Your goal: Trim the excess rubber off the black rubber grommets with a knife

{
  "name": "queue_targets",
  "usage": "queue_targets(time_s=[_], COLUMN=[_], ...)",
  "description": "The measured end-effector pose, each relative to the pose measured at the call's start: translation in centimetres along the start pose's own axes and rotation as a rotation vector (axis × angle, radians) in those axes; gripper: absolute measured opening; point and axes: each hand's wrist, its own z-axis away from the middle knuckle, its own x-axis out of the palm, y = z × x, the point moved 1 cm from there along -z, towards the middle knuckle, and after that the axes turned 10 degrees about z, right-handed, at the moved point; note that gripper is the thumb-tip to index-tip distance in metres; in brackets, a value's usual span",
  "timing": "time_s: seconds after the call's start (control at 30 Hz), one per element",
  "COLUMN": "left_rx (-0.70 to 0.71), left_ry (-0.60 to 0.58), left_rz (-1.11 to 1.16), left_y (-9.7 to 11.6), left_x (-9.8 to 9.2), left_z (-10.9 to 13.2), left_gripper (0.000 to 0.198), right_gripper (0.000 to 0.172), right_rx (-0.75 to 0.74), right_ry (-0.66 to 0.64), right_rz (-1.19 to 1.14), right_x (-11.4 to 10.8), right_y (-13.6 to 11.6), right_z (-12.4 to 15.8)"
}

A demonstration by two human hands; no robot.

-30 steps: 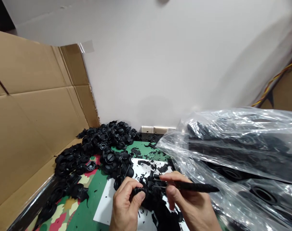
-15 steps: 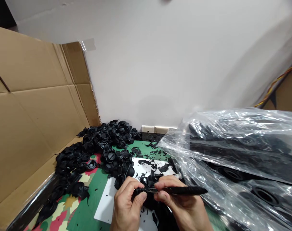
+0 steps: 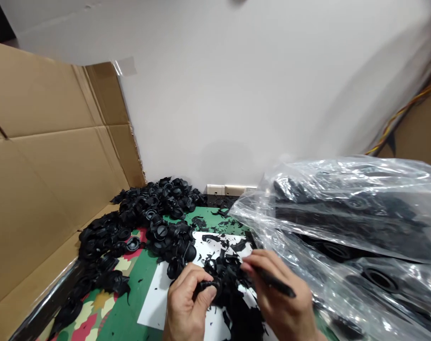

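Observation:
Low in the centre of the view, my left hand [image 3: 187,300] pinches a small black ribbed part [image 3: 205,284] between thumb and fingers. To its right, my right hand [image 3: 284,296] is closed around a slim black-handled tool [image 3: 275,282]; the tool's tip is hidden or blurred. The two hands are apart. Beneath and between them, black scraps [image 3: 233,279] cover much of a white sheet [image 3: 158,298]. A heap of black ribbed parts [image 3: 165,203] lies behind and to the left of my left hand.
Clear plastic bags [image 3: 357,208] with large black parts inside fill the right side. Cardboard [image 3: 51,123] stands on the left. A pale wall [image 3: 218,94] rises behind. The work surface [image 3: 137,284] is green, with camouflage-patterned cloth [image 3: 90,317] at its left.
My right hand has moved right, away from my left hand, and the tool now tilts down to the right. My left hand still holds the black part. The view has shifted slightly.

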Motion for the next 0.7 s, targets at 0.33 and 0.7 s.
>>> queue_targets(time_s=[0.33,0.7], left_rx=[-0.043,-0.097], left_ry=[0.034,-0.01], left_rz=[0.009,0.025], left_y=[-0.4,-0.7], left_x=[0.1,0.2], left_z=[-0.1,0.1], left_gripper=[0.006,0.007], right_gripper=[0.019,0.015], right_rx=[0.574,0.356], right_ry=[0.02,-0.015], right_rz=[-0.551,-0.514], right_x=[0.5,2.1], right_y=[-0.6,-1.0], right_z=[0.3,1.5])
